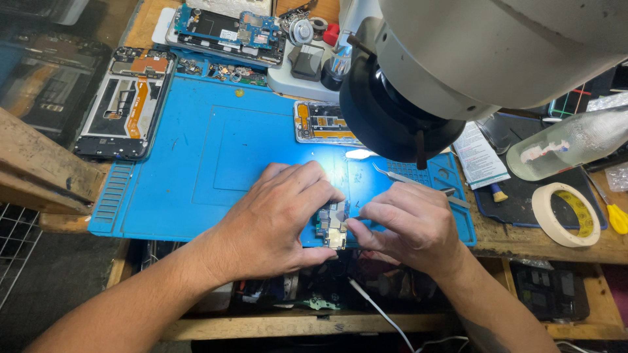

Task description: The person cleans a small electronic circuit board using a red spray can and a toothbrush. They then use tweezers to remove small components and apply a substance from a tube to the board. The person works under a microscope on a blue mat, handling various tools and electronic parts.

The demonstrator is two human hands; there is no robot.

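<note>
Circuit board point(331, 225), small, green and chip-studded, sits pinched between left hand point(278, 219) fingers and right hand point(409, 225) fingertips.

The mat point(196, 163) looks like matt blue rubber. Beside it, the bench point(510, 238) is rough, worn wood. The tweezers point(405, 176) are shiny metal.

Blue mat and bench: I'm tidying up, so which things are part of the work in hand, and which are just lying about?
In hand:
circuit board
left hand
right hand
tweezers
blue mat

Lying about:
opened phone
tape roll
clear bottle
yellow-handled screwdriver
</note>
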